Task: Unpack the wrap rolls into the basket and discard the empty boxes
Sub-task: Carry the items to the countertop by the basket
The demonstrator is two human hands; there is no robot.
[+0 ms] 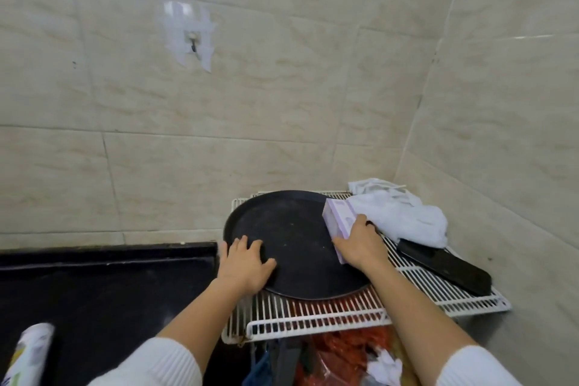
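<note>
A long pale purple wrap box (337, 220) lies on the right part of a round black tray (291, 238). My right hand (360, 244) is clasped over the near end of the box. My left hand (246, 263) lies flat on the tray's left rim with its fingers spread and nothing in it. The tray rests on a white wire rack (316, 313) in the corner of the tiled walls. No basket shows in this view.
A crumpled white cloth (401, 216) and a black cleaver-like object (445, 266) lie on the rack's right side. A black counter (94, 285) runs to the left, with a white bottle (28, 351) at its near edge. Red bags (338, 354) sit below the rack.
</note>
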